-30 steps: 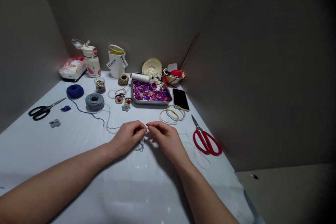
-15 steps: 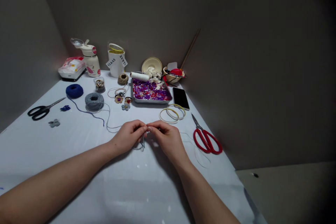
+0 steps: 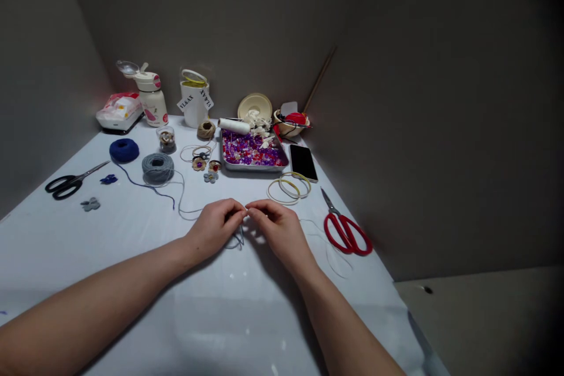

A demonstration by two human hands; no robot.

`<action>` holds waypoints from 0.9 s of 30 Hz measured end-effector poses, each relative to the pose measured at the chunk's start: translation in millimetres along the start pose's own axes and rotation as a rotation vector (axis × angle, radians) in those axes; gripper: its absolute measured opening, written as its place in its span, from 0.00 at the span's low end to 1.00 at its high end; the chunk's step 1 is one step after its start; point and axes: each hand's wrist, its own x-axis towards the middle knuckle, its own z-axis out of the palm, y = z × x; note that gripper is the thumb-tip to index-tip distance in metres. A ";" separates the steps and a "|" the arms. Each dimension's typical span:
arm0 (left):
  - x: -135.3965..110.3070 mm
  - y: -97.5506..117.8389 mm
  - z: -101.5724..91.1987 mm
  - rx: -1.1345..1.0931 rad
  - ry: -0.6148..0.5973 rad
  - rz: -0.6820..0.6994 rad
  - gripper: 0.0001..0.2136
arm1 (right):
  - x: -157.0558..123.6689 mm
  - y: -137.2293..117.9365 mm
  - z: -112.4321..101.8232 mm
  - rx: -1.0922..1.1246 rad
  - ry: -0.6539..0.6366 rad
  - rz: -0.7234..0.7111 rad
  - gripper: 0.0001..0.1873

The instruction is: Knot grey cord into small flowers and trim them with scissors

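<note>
My left hand (image 3: 217, 223) is closed in a pinch on grey yarn (image 3: 240, 238), which hangs in loops below its fingers. Meeting it fingertip to fingertip, my right hand (image 3: 279, 229) also pinches; the small piece between the tips is mostly hidden, but a thin grey strand (image 3: 328, 247) trails out on its right side. From the left hand the yarn runs back to a grey yarn ball (image 3: 157, 168). Red-handled scissors (image 3: 346, 229) lie to the right of my right hand. Several bracelet rings (image 3: 282, 189) rest just beyond the fingers.
A metal tray (image 3: 255, 168) of purple and red beads stands behind the hands, beside a phone (image 3: 303, 163). Black-handled scissors (image 3: 70, 183), a blue yarn ball (image 3: 124, 151) and a grey crocheted flower (image 3: 90, 204) lie left. A bottle (image 3: 153, 107) and a white canister (image 3: 194, 107) stand at the back.
My hands stay together at nearly the same spot, fingertips still touching. The whole view has shifted very slightly; nothing on the table has visibly been moved.
</note>
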 end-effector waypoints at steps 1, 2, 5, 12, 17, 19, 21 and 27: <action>-0.1 -0.4 -0.1 0.009 -0.001 0.006 0.07 | -0.3 -0.7 0.5 0.004 0.006 -0.001 0.08; -0.1 -0.8 -0.2 0.014 -0.002 0.011 0.07 | -0.6 -1.4 0.9 0.004 0.011 0.001 0.08; -0.1 -2.0 -0.1 0.026 0.002 0.022 0.07 | -0.9 -2.1 1.3 0.003 0.018 0.011 0.07; -0.3 -1.3 0.3 0.017 0.002 0.001 0.07 | -0.2 -0.9 1.4 0.004 -0.011 0.037 0.09; 0.7 -1.7 0.4 -0.184 -0.076 -0.119 0.09 | -0.2 -0.9 1.9 -0.002 -0.023 -0.006 0.08; 1.3 -3.1 0.7 -0.289 -0.122 -0.152 0.11 | -0.6 -0.8 1.8 -0.018 -0.032 -0.039 0.08; 1.8 -4.4 0.9 -0.361 -0.154 -0.172 0.12 | -1.2 -0.6 1.5 -0.049 -0.034 -0.085 0.07; 3.1 -0.6 0.5 -0.441 -0.160 -0.215 0.13 | -2.1 0.8 -0.6 -0.183 -0.002 -0.192 0.08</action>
